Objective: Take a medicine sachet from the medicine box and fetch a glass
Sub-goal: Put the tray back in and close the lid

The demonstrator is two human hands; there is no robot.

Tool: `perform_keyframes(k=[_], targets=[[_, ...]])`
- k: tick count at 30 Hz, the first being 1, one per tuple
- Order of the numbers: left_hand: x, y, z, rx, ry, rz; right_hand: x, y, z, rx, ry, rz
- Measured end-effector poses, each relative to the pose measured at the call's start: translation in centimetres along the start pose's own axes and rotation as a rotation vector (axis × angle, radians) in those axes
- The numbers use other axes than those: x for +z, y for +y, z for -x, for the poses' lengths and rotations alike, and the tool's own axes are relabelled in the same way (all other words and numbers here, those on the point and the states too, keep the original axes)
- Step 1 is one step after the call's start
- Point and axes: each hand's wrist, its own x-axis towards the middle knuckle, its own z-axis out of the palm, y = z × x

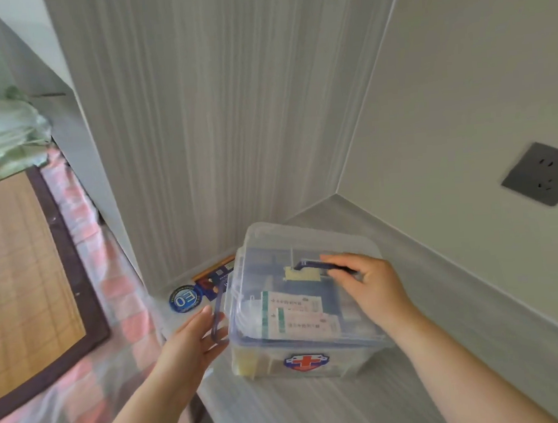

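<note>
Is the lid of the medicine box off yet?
No, the clear lid sits closed on the medicine box, with both hands at its blue latches.

Medicine box (pixel 306 308) – clear plastic, rounded corners, sat upright on the grey shelf in the corner by the striped wall. Clear lid was on, dark blue handle (pixel 321 265) on top, a blue side latch (pixel 218 314) swung out on its left. Red cross badge (pixel 306 361) on the front face. Through the lid showed white packets with green stripes (pixel 293 312) – lying flat in a blue inner tray; print too blurred to read. No glass seen.
</note>
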Motion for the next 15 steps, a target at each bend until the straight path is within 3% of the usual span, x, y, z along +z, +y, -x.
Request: perform_keyframes(k=[15], targets=[[0.0, 0.9, -1.0, 0.095, -0.154, -0.143, 1.8, -0.1, -0.2, 0.065, -0.207, 0.056]])
